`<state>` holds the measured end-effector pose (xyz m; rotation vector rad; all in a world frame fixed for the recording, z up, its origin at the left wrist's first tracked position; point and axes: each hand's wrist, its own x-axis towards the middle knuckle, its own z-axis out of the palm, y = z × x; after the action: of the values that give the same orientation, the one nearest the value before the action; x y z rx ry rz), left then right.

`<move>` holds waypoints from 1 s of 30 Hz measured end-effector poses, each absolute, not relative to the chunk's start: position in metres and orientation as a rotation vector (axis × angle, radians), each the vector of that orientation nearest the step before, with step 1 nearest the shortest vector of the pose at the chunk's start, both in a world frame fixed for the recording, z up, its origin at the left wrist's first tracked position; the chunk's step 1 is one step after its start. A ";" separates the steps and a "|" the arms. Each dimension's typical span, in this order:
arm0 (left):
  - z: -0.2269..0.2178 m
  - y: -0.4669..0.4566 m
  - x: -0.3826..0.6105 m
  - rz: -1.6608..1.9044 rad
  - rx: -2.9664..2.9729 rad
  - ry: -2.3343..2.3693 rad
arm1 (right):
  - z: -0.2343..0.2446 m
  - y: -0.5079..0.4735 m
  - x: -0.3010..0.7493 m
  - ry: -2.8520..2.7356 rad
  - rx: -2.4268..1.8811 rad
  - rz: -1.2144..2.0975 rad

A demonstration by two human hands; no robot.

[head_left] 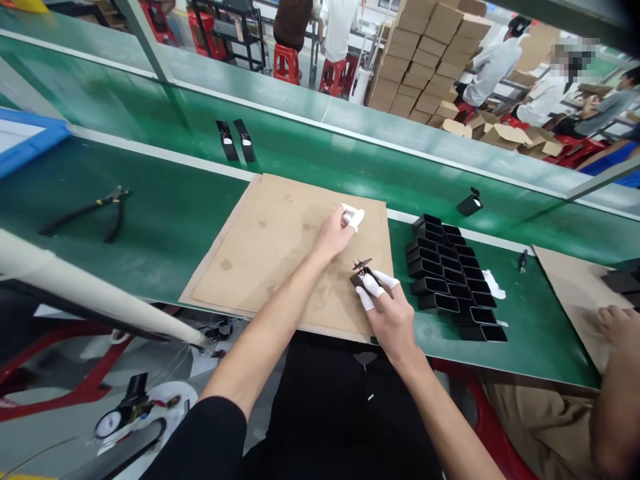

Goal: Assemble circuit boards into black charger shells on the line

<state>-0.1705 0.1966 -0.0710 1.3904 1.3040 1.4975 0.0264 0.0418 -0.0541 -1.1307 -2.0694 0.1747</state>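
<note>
My right hand (393, 313), with white covers on the fingertips, grips a small black rectangular case (358, 280) over the front right of a brown cardboard sheet (260, 247). A dark end piece with prongs (363, 265) sticks up at the case's open end, and thin reddish wires show beneath it. Further forward and to the left, my left hand (337, 233) hovers above the cardboard, apart from the case. Its white-covered fingers are curled together in a pinch; whatever may be between them is too small to make out.
Several empty black cases (447, 270) stand in rows on the right. Two cases with raised end pieces (236, 141) are at the back, another (470, 202) at back right. Black-handled cutters (95, 210) lie on the left. A co-worker's hand (617, 327) rests at far right.
</note>
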 end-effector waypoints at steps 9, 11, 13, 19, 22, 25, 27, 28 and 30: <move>-0.065 0.191 -0.170 1.459 1.421 1.340 | -0.018 0.038 0.024 -1.956 -1.016 0.174; -0.065 0.191 -0.170 1.465 1.428 1.326 | -0.006 0.034 0.023 -1.901 -1.016 0.159; -0.065 0.190 -0.170 1.469 1.435 1.325 | -0.008 0.030 0.021 -1.917 -1.048 0.166; -0.065 0.191 -0.171 1.447 1.442 1.361 | -0.048 0.026 0.018 -2.075 -1.169 0.201; -0.063 0.188 -0.171 1.434 1.463 1.359 | -0.051 0.026 0.018 -2.025 -1.137 0.205; -0.060 0.185 -0.171 1.448 1.468 1.353 | -0.049 0.027 0.019 -1.966 -1.130 0.272; -0.058 0.184 -0.171 1.453 1.448 1.347 | -0.047 0.028 0.020 -1.890 -1.190 0.410; -0.058 0.184 -0.171 1.454 1.436 1.346 | -0.046 0.029 0.020 -1.838 -1.230 0.509; -0.058 0.184 -0.171 1.453 1.430 1.347 | -0.044 0.033 0.022 -1.749 -1.289 0.714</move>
<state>-0.1711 0.1841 -0.0576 1.4302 1.3472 1.4533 0.0215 0.0330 -0.0440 -1.2893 -1.7489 0.7139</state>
